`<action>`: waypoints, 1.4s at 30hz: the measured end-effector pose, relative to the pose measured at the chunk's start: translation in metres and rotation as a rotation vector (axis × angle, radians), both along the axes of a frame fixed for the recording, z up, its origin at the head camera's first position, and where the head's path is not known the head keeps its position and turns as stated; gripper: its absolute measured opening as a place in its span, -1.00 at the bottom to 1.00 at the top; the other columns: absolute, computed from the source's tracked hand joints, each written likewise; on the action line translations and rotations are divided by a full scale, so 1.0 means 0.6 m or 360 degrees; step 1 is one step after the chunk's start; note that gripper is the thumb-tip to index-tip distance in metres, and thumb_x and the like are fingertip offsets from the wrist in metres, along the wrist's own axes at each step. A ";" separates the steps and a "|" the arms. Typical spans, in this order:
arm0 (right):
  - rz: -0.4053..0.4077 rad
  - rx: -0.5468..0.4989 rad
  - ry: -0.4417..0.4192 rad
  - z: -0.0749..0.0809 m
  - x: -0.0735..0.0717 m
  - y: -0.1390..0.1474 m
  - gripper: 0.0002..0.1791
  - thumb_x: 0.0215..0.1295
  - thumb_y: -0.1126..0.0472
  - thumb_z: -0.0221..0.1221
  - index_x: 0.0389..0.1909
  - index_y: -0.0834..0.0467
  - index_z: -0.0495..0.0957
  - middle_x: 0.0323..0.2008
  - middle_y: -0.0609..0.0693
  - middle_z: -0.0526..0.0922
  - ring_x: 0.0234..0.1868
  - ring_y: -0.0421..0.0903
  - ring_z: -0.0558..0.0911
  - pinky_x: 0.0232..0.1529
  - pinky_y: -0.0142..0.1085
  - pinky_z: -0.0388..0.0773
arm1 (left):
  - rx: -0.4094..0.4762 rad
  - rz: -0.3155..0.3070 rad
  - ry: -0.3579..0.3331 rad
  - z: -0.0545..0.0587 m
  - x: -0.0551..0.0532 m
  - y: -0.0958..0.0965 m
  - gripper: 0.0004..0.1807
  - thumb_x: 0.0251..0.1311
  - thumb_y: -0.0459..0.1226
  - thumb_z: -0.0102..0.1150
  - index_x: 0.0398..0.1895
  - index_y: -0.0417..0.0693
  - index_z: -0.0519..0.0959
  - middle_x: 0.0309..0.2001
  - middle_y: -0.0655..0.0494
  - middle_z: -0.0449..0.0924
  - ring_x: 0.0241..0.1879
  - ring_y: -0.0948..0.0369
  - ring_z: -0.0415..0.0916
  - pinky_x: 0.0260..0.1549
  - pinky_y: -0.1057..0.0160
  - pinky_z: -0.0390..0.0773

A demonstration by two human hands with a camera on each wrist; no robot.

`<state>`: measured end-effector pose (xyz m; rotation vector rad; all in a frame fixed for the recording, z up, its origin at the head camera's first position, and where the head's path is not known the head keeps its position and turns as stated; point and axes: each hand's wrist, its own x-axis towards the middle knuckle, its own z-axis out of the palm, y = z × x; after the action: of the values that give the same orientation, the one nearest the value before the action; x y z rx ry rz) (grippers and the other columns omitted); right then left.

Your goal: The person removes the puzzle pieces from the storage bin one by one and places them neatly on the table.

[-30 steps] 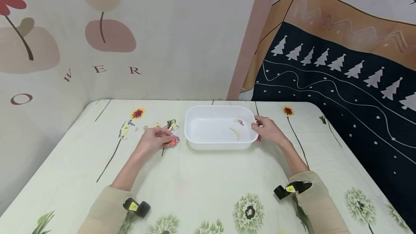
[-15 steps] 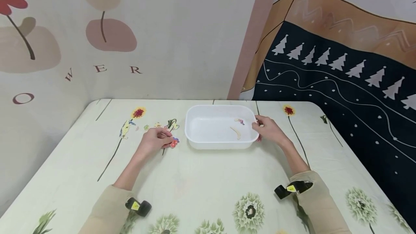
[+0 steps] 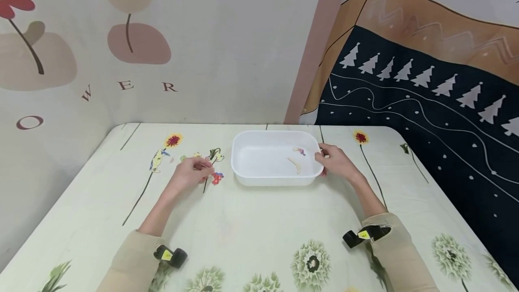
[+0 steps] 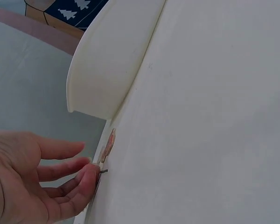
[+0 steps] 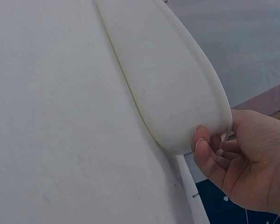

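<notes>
My right hand (image 3: 338, 161) grips the right rim of a white plastic basin (image 3: 275, 180); thumb and fingers are on either side of its edge in the right wrist view. Inside the basin lie a small pink-and-purple piece (image 3: 300, 151) and a curved pale-yellow strip (image 3: 294, 166). Just left of the basin, a small flat red-and-blue cutout (image 3: 217, 178) rests on the table. My left hand (image 3: 189, 175) is beside it, thumb apart from the fingers and nothing seen held; the left wrist view shows the red cutout (image 4: 110, 143) just beyond the fingertips.
A flower-printed cloth covers the table (image 3: 259, 220). Small colourful pieces (image 3: 196, 155) lie behind my left hand, and a yellow-and-blue cutout (image 3: 157, 160) is farther left. A wall (image 3: 227, 57) with printed flowers stands behind the table.
My left hand has let go of the red-and-blue cutout and drawn back slightly to the left. The cutout stays on the table. My right hand keeps its hold on the basin.
</notes>
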<state>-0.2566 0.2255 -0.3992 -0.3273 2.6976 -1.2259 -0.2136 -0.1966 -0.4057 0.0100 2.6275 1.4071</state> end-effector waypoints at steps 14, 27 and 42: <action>-0.0017 0.0023 0.0021 0.000 0.001 -0.001 -0.54 0.43 0.26 -0.04 0.25 0.41 0.39 -0.28 0.19 0.54 -0.56 -0.09 0.56 -0.50 -0.33 0.52 | 0.0139 0.0031 0.0157 0.018 0.002 0.016 -0.67 0.45 -0.23 0.15 0.11 -0.29 0.55 -0.02 -0.18 0.62 -0.05 -0.05 0.59 -0.04 0.05 0.64; -0.0009 0.0007 0.0023 -0.002 0.000 -0.001 -0.56 0.41 0.27 -0.04 0.22 0.41 0.41 -0.30 0.18 0.53 -0.56 -0.08 0.57 -0.51 -0.32 0.53 | 0.0322 0.0041 0.0231 0.040 -0.009 0.047 -0.66 0.45 -0.25 0.16 0.14 -0.29 0.54 0.00 -0.25 0.59 0.00 -0.17 0.58 -0.02 0.12 0.65; -0.0010 0.0001 0.0017 -0.001 0.002 -0.001 -0.54 0.41 0.27 -0.04 0.25 0.41 0.39 -0.29 0.19 0.53 -0.58 -0.08 0.59 -0.51 -0.33 0.56 | 0.0569 -0.0052 0.0314 0.065 -0.015 0.124 -0.73 0.42 -0.29 0.19 0.08 -0.25 0.59 -0.03 -0.21 0.62 -0.10 -0.06 0.62 -0.10 0.21 0.65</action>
<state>-0.2554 0.2247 -0.3999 -0.3265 2.7103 -1.2287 -0.2224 -0.1220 -0.3667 0.2445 2.4653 1.9332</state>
